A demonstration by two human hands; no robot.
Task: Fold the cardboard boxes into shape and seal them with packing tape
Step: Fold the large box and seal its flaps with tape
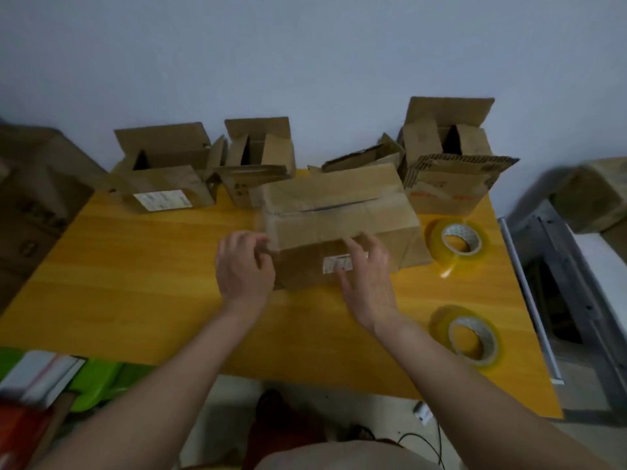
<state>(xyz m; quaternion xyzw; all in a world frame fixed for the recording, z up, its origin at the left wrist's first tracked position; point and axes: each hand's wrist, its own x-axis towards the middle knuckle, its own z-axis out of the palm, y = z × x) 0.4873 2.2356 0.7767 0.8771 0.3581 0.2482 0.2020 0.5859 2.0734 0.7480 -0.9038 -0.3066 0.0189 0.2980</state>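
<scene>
A brown cardboard box (339, 212) with its top flaps folded down stands in the middle of the yellow table (135, 266); a dark gap runs along the flap seam. My left hand (244, 266) touches the box's near left corner with curled fingers. My right hand (368, 266) lies with spread fingers against the front face, beside a small white label (334, 264). Two rolls of clear packing tape lie to the right: one (458, 244) next to the box, the other (470, 337) nearer the table's front edge.
Open boxes stand along the back of the table: one with a white label (163, 171), a smaller one (258, 157), a flattened one (363, 156) and a large one (448, 164). Cartons stand left of the table (34, 205), metal framing at the right (559, 283).
</scene>
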